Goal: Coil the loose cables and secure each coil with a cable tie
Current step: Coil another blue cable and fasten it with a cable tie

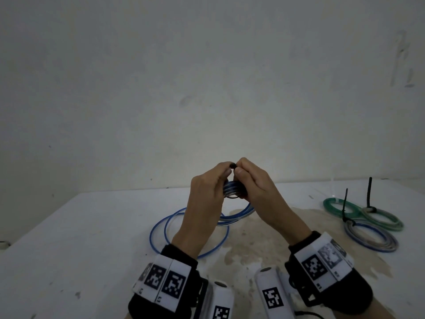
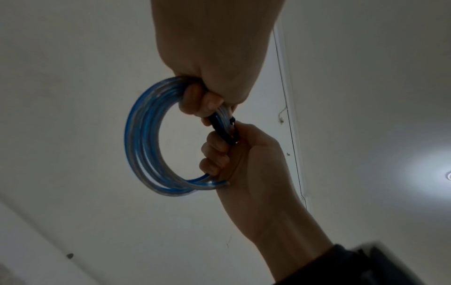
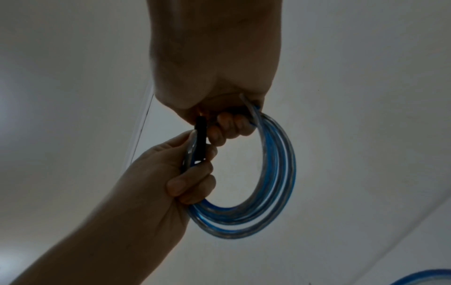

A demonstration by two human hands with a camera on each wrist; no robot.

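Observation:
Both hands hold a small blue and clear cable coil (image 1: 232, 189) up above the white table (image 1: 92, 226). A black cable tie (image 1: 233, 166) is wrapped round the coil where the hands meet. My left hand (image 1: 220, 173) grips the coil (image 2: 146, 135) with curled fingers (image 2: 207, 102). My right hand (image 1: 241, 171) curls round the coil at the tie (image 2: 223, 131) and pinches it. In the right wrist view the tie (image 3: 200, 138) runs between the right hand (image 3: 227, 129) and the left hand (image 3: 195, 173), and the coil (image 3: 275, 173) hangs beside them.
A loose blue cable (image 1: 165, 229) lies in wide loops on the table under the hands, with more blue loops (image 1: 239, 215) behind. At the right lie three tied coils: green (image 1: 338, 207), grey-green (image 1: 386, 218) and grey-blue (image 1: 372, 238), two with black tie tails standing up.

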